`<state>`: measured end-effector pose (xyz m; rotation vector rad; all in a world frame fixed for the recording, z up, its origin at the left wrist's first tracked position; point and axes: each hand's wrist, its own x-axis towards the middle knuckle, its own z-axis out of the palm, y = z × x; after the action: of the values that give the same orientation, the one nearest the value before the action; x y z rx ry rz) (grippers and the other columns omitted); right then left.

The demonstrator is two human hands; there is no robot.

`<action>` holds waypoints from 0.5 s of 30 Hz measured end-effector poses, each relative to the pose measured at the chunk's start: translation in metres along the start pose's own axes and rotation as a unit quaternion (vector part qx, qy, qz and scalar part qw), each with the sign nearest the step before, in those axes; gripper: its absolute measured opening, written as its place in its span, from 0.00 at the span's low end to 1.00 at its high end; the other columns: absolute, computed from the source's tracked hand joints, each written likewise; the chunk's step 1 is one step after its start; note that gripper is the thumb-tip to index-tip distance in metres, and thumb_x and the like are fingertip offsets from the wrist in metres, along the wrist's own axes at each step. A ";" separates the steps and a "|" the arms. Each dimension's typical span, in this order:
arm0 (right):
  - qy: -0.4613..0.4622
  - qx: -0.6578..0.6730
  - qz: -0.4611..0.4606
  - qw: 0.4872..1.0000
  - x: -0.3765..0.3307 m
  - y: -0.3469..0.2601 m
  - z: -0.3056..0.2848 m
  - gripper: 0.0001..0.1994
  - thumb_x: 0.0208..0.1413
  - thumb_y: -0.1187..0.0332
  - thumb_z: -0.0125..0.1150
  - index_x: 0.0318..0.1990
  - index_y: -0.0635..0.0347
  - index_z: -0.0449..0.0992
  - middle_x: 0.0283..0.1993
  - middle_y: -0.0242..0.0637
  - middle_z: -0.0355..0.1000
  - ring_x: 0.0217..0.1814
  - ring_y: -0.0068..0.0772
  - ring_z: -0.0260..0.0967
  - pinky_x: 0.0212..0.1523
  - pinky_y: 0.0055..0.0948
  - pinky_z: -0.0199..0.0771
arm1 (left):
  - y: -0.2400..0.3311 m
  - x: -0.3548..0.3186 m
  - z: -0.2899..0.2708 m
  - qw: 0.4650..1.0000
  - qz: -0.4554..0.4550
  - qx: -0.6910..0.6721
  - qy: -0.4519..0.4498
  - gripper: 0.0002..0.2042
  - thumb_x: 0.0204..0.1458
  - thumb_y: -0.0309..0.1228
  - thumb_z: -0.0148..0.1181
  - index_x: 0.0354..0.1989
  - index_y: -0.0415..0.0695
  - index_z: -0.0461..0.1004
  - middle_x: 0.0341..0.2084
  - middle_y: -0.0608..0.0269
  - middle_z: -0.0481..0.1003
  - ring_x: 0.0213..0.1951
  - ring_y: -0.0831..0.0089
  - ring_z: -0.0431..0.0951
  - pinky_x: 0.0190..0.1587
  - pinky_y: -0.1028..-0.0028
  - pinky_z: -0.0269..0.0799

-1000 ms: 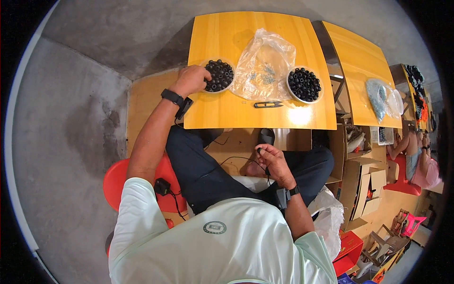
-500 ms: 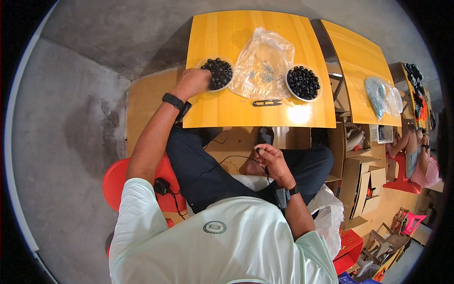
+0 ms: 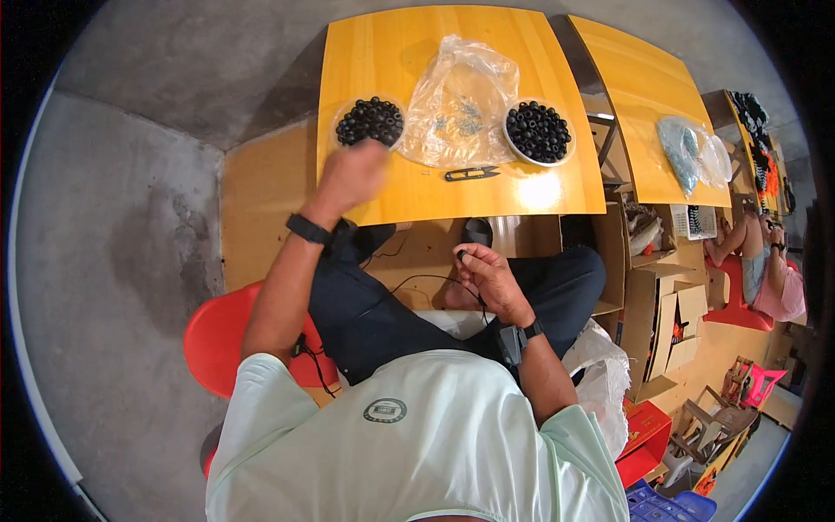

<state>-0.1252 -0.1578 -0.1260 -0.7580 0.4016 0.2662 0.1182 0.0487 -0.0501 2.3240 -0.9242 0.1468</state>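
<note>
- L hand (image 3: 352, 178): over table (image 3: 409, 207), at near side of L bowl (image 3: 404, 130) w/ blk beads (image 3: 371, 120); fingers blurred, can't tell if spread, pinching or touching bowl; hides part of near rim.
- R hand (image 3: 489, 278): over lap, thumb + fingertips pinching small blk piece (image 3: 462, 256); too small to make out if bead.
- R bowl (image 3: 544, 163): also full of blk beads.
- Clear bag (image 3: 435, 130) btwn bowls, small bits in/under it, unclear which; snips (image 3: 471, 174) just below.
- Blk cord (image 3: 426, 277) runs nr R hand.
- Red stool (image 3: 217, 344) on L, partly hidden by arm.
- Far R: co-worker (image 3: 778, 287), seated, partly cut off by dark rim; open carton (image 3: 663, 326) nearer.
</note>
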 end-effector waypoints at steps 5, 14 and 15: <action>-0.010 0.024 -0.006 1.000 0.002 -0.005 0.008 0.11 0.64 0.70 0.58 0.51 0.62 0.75 0.36 0.29 0.71 0.33 0.18 0.65 0.35 0.19 0.68 | 0.016 -0.026 0.052 0.997 0.000 -0.016 -0.080 0.06 0.47 0.28 0.60 0.33 0.43 0.77 0.20 0.48 0.77 0.26 0.52 0.80 0.31 0.58 0.74; 0.009 0.052 -0.028 0.998 -0.004 0.002 -0.005 0.11 0.63 0.71 0.60 0.51 0.62 0.77 0.34 0.26 0.72 0.30 0.16 0.65 0.32 0.17 0.68 | 0.016 -0.017 0.057 0.989 -0.104 -0.047 -0.089 0.11 0.50 0.32 0.62 0.41 0.43 0.80 0.23 0.50 0.79 0.29 0.52 0.81 0.33 0.59 0.75; 0.004 0.054 -0.030 0.998 -0.003 0.003 -0.006 0.11 0.63 0.71 0.60 0.51 0.62 0.76 0.36 0.27 0.72 0.31 0.17 0.65 0.33 0.18 0.68 | 0.017 -0.017 0.059 0.989 -0.103 -0.048 -0.091 0.11 0.50 0.32 0.62 0.41 0.43 0.80 0.23 0.50 0.79 0.29 0.52 0.81 0.33 0.59 0.75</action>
<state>-0.1310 -0.1607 -0.1305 -0.6651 0.3965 0.1832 0.0874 0.0137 -0.0941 2.3545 -0.7518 -0.1941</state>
